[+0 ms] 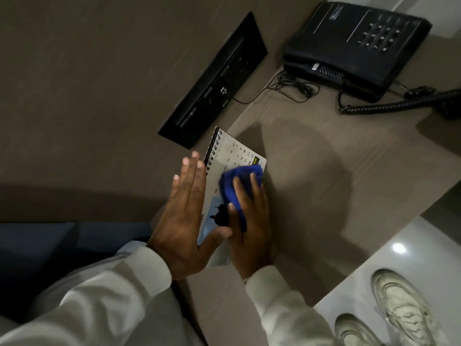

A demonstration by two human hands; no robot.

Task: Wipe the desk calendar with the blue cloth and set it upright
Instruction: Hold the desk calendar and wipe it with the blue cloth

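Nearest me, my left hand (185, 213) lies flat and released, fingers straight, its edge along the spiral side of the white spiral-bound desk calendar (237, 156), thumb on the page. Just beside it at three o'clock, my right hand (252, 221) is clenched on the bunched blue cloth (239, 182), pressing it to the calendar's face. The calendar lies flat on the pale wood-grain desk (324, 171), long axis running from me toward twelve o'clock; both hands touch it. Its near half is hidden under my hands. Farther off, at one o'clock, sits a black desk telephone (354, 46).
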